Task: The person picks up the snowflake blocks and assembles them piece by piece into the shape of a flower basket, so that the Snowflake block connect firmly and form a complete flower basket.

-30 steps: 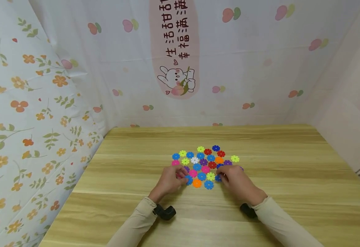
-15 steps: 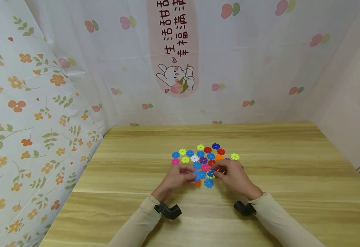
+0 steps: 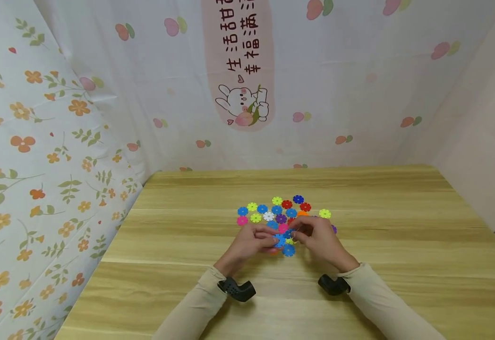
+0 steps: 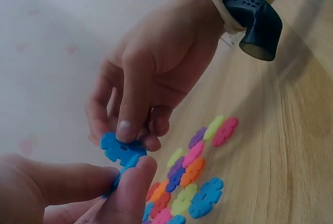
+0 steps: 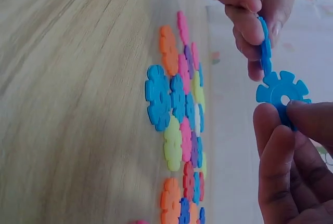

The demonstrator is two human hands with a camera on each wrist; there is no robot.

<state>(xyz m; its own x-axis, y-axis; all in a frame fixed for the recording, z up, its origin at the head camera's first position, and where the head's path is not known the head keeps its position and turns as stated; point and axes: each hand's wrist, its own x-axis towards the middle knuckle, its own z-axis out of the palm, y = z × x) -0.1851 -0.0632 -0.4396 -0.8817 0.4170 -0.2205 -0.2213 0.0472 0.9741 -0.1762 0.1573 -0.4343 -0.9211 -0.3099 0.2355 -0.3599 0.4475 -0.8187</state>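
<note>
My left hand (image 3: 249, 244) pinches a blue notched flower-shaped plastic disc (image 5: 266, 52), which stands edge-on in the right wrist view. Facing it, my right hand (image 3: 324, 241) holds a second blue notched disc (image 4: 116, 148) between thumb and fingers. The edges of the two discs meet at about a right angle, notch side to notch side, above the table. Below and behind the hands lie loose discs of the same kind, among them a white disc (image 3: 268, 216), a light blue disc (image 3: 288, 250) and a pink disc (image 3: 242, 220). My hands hide part of this group.
The loose discs lie flat, close together, on a wooden table (image 3: 179, 203). A yellow-green disc (image 3: 325, 214) sits at the group's right side. Patterned cloth (image 3: 166, 94) hangs behind the table and at the left. A black device (image 3: 240, 289) is strapped on each wrist.
Both hands have picked up a blue disc from the group's near side and moved toward each other. The two discs now meet between the hands.
</note>
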